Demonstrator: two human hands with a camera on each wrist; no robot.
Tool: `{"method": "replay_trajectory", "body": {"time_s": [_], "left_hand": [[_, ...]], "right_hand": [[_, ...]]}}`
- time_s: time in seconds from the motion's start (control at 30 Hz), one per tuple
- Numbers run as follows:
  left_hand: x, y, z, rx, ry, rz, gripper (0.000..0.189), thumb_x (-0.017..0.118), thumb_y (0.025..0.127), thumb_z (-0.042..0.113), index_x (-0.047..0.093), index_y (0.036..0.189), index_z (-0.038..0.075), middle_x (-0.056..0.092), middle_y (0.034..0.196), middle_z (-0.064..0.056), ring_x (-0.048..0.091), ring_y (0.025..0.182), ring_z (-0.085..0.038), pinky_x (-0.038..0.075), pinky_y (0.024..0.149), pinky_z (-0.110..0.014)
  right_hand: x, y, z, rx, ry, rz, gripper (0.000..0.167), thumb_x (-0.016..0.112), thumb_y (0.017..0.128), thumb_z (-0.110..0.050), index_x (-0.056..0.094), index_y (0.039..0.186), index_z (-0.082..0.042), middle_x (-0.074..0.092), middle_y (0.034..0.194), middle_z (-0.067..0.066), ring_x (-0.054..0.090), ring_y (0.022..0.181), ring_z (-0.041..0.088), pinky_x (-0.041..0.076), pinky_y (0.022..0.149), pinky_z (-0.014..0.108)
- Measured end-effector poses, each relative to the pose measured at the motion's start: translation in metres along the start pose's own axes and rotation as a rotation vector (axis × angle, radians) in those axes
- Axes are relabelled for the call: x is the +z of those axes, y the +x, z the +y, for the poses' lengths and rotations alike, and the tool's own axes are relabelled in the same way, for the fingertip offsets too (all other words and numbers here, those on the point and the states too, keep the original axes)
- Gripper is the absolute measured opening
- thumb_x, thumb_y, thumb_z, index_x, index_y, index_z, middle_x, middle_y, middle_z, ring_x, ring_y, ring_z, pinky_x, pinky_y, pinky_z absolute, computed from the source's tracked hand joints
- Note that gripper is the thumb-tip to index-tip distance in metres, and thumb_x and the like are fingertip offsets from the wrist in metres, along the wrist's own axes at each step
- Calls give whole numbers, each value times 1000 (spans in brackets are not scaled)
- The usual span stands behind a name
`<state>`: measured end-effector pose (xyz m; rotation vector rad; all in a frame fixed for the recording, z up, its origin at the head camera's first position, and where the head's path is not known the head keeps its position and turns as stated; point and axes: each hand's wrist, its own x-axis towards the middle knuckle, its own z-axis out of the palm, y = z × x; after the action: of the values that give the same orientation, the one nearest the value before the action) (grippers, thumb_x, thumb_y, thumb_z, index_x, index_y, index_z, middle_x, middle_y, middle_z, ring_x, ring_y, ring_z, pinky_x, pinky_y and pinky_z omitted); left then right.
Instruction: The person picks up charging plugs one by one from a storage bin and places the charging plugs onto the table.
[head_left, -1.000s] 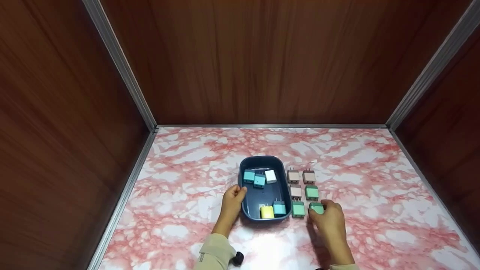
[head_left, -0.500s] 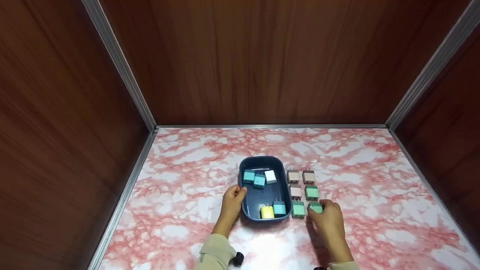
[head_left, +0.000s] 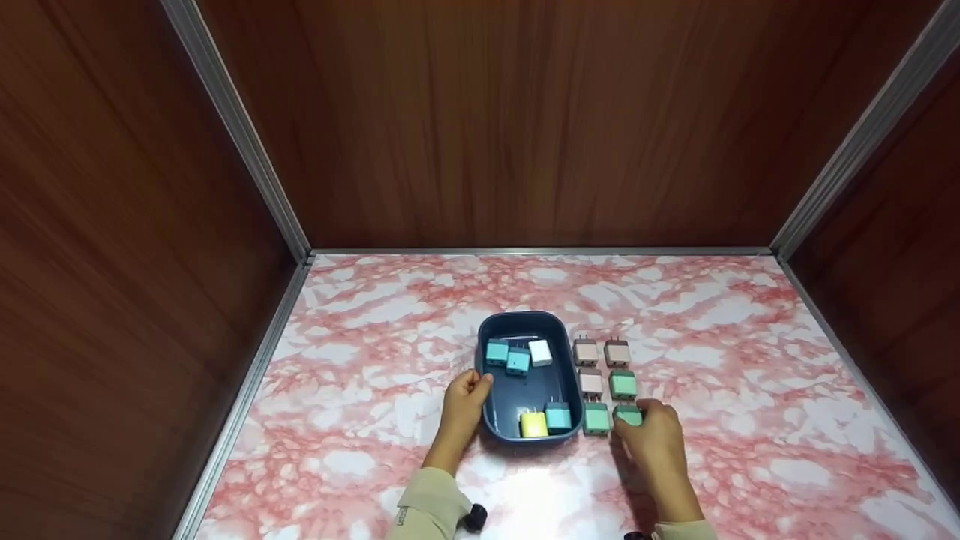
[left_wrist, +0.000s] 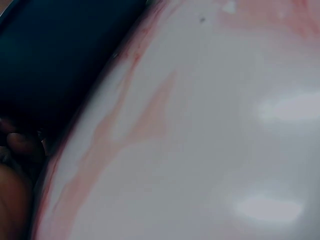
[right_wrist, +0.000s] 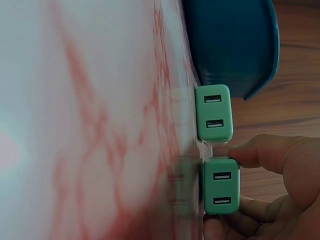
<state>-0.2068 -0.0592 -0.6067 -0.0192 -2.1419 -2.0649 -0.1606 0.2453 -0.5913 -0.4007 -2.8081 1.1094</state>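
Observation:
My left hand (head_left: 462, 406) pinches the left rim of a dark blue oval-cornered tub (head_left: 516, 396) between thumb and fingers. On the right, my right hand (head_left: 657, 438) holds a green USB wall charger (head_left: 628, 415) by its sides. In the right wrist view the held charger (right_wrist: 221, 186) shows two USB ports and stands low at the tabletop, right beside a second green charger (right_wrist: 214, 114). That neighbour touches or nearly touches the tub's right side. Only part of the left hand (left_wrist: 22, 145) appears in the left wrist view, dark against the tub wall.
Inside the tub lie two teal chargers (head_left: 517, 361), a white one (head_left: 540, 352), a yellow one (head_left: 533, 424) and a light blue one (head_left: 558, 417). Right of it, pink chargers (head_left: 586, 351) and another green charger (head_left: 622, 385) stand in rows. Brown panels (head_left: 525, 127) enclose the marbled table (head_left: 360, 360).
My right hand has slid the green charger slightly left, closer to the neighbouring green one. My left hand and the tub have stayed in place.

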Motion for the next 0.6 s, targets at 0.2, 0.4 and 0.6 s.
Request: {"method": "replay_trajectory", "body": {"time_s": [0.2,0.4,0.6], "left_hand": [[0,0,1,4,5,3,38,65,97,5,41,67,7,34,59,6,33,54,-5,27,53,-21],[0,3,-6,-7,22,-1,38,65,97,5,41,67,6,34,59,6,34,53,-4,27,53,-21],[3,12,-33,-28,23,18,39,66,98,10,41,68,6,33,60,6,32,54,-5,26,53,-22]], "right_hand": [[0,0,0,4,6,-4,56,75,82,-19,59,123,15,59,114,36,58,107,48,45,96,59],[0,0,0,29,1,-9,58,76,83,-21,58,125,14,58,114,35,59,106,47,46,96,58],[0,0,0,23,-2,-13,59,76,84,-22,57,126,14,57,115,36,58,108,49,45,97,59]]}}
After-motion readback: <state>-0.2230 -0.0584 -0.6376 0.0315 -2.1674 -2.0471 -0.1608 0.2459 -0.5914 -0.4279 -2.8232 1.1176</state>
